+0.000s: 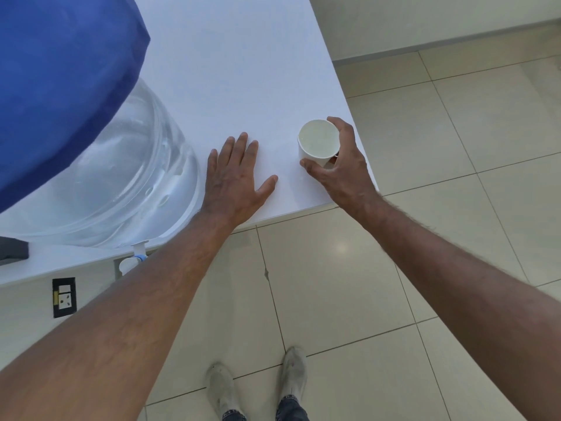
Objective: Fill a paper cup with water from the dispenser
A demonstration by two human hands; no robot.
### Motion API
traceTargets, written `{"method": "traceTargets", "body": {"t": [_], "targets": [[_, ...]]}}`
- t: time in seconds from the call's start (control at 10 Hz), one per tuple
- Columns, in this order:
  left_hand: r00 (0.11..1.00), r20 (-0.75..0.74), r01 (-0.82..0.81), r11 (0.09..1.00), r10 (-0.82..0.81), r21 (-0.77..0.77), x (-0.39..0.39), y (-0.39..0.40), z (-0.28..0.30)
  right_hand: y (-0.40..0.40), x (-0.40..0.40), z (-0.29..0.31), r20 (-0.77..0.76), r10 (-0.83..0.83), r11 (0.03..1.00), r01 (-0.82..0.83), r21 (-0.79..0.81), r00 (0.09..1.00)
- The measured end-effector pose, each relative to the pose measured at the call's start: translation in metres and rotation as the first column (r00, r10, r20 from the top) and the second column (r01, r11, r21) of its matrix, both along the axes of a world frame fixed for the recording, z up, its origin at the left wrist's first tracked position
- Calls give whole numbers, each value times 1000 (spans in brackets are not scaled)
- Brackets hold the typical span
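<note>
A white paper cup [315, 144] stands upright on the white counter [230, 71] near its right front corner, and its inside looks pale, as if holding water. My right hand [343, 165] wraps around the cup from the right, thumb in front and fingers behind. My left hand [233, 180] lies flat, palm down and fingers spread, on the counter to the left of the cup. The clear water jug [127, 177] with a blue cloth cover [60, 80] stands at the left. Its white and blue tap [138, 253] sticks out over the counter's front edge.
The counter's front and right edges run close to both hands, with beige tiled floor [425, 238] beyond. A black wall socket [64, 296] sits below the counter at the left. A dark object [13, 249] lies at the far left. My shoes [258, 387] show at the bottom.
</note>
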State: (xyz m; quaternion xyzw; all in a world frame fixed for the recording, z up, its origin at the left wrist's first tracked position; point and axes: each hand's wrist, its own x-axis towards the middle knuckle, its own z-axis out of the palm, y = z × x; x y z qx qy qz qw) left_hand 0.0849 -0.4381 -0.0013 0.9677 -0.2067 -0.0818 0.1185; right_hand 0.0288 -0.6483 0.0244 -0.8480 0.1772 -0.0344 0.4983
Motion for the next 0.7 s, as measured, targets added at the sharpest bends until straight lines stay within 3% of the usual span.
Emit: {"method": "traceTargets", "body": {"t": [0.7], "targets": [[998,59,7,1000,-8,10,6,-2,10,-2,-6,17,-23,51,998,-51,-28,998]]}}
